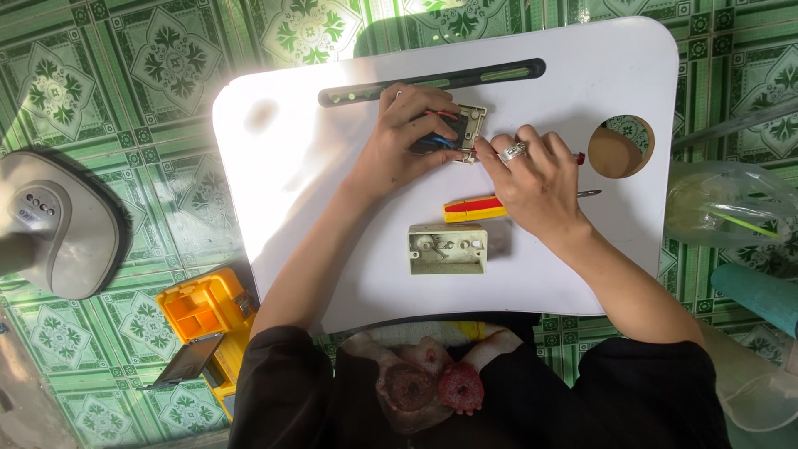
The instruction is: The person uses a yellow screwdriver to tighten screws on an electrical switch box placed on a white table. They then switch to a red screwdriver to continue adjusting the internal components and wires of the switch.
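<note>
1. Two hands meet on one part: left hand (407, 133) has its fingers closed around a beige switch module (465, 129) with red and blue wires, at the far middle of the white counter (299, 166).
2. Right hand (536, 179) pinches a red-handled screwdriver (580, 158) at the module's edge.
3. Step, as judged: working a terminal screw. Next move needs a steady tip and a firm hold.
4. Nearby: yellow-red tool (474, 208), beige back box (447, 248).
</note>
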